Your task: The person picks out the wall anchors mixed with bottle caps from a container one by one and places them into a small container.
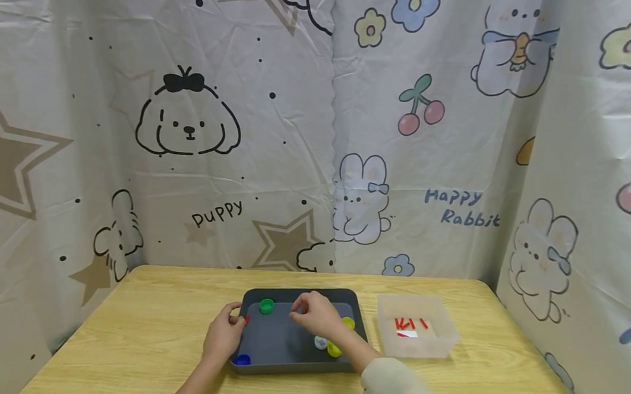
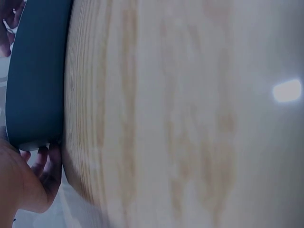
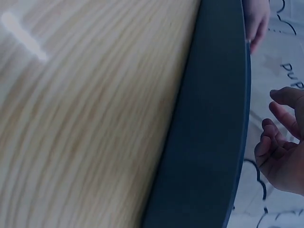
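Note:
A dark grey tray [image 1: 297,367] lies on the table. My left hand [image 1: 224,335] grips its left wall, thumb over the rim and fingers against the outside, as the left wrist view shows [image 2: 45,166]. A red piece [image 1: 247,321], partly hidden, sits just inside by the thumb. Above the middle of the tray hovers my right hand [image 1: 317,315]; its thumb and forefinger are bent toward each other with no object visible between them. Inside the tray are a green cap [image 1: 266,306], a blue cap [image 1: 242,359], two yellow caps [image 1: 334,348] and a clear cap [image 1: 321,342].
Right of the tray stands a translucent plastic box [image 1: 422,350] with several small red sticks [image 1: 405,323] and a white piece [image 1: 408,334] in it. A printed curtain [image 1: 287,163] hangs behind and beside the wooden table [image 1: 156,324].

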A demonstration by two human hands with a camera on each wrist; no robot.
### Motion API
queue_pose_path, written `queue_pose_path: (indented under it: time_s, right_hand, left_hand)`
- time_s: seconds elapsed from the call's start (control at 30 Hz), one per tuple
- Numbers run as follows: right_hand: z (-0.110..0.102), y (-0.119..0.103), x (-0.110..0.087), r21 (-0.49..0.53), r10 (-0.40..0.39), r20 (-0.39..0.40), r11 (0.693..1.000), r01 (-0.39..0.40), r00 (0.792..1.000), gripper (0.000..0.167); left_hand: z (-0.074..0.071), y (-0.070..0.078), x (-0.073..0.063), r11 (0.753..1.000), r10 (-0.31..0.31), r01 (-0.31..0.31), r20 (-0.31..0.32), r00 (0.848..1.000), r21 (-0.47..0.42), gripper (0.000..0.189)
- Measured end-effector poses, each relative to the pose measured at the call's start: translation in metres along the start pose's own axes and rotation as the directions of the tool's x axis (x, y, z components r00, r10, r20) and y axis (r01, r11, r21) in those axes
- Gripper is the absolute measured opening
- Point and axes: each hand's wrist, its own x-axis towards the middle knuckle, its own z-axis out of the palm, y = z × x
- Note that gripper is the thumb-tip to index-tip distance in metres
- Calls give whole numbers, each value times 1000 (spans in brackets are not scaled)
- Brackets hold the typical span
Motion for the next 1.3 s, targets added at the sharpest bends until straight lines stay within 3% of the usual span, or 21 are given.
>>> queue_pose_path:
  time_s: [0.47,0.8,1.3]
  right_hand:
    - [47,-21,21,14,-11,24,1000,10,1000,11]
    - [69,-26,34,-4,9,8,1000,-8,1000,14]
    - [90,-30,46,-48,99,-11,994,-99,995,23]
  left_hand:
    - [1,0,0,1000,0,0,-3,1000,-8,40]
    - [0,-1,0,1000,6,-6,-11,1000,-23,39]
    - [-1,1,0,999,-23,23,-4,1000,-34,39]
